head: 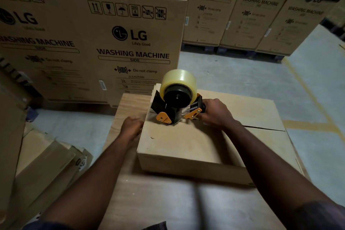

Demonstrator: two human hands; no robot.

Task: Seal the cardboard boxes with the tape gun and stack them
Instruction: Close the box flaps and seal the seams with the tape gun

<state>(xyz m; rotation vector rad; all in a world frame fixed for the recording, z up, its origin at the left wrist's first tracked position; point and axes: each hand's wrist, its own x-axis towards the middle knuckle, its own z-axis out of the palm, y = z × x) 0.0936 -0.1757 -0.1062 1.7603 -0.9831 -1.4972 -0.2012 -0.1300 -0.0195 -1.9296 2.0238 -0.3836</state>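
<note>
Stacked washing-machine cartons (130,43) fill the frame from 9 to 2 o'clock, behind a broad flat carton (261,114) bearing a smaller cardboard box (186,145) at centre. The tape gun (177,110), clear roll (179,80) uppermost, rests on that box's far edge at 12 o'clock. The right hand (214,112) wraps its fingers round the handle, while the left hand (131,126) curls its fingers on the box's 10 o'clock corner
</note>
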